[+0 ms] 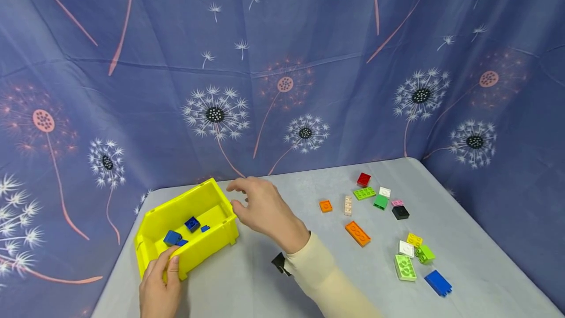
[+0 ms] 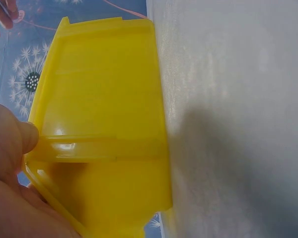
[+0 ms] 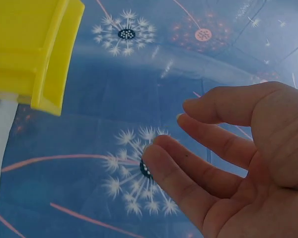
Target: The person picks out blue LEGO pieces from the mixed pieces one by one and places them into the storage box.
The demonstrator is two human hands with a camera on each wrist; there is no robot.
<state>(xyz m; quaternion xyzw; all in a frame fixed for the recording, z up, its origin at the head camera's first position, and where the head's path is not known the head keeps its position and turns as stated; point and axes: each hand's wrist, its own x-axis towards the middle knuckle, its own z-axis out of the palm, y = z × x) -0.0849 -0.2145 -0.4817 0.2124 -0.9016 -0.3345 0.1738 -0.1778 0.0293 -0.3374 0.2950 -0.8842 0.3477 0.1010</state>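
Note:
A yellow plastic bin (image 1: 209, 247) stands at the left of the table, with several blue bricks (image 1: 192, 224) lying inside. My left hand (image 1: 161, 283) grips the near rim of the bin at its left part; in the left wrist view the thumb (image 2: 30, 138) rests on the rim. Just beyond the bin's right end, my right hand (image 1: 267, 210) hovers with relaxed, slightly bent fingers. Nothing lies between the thumb and fingers (image 3: 179, 178) in the right wrist view, where a corner of the bin shows at upper left.
Loose bricks are spread over the right side of the grey-covered table (image 1: 309, 180), among them a long orange brick (image 1: 358, 233), a red brick (image 1: 364, 179), a black brick (image 1: 400, 212) and a blue brick (image 1: 438, 283). A dandelion-print curtain (image 1: 265, 38) hangs behind.

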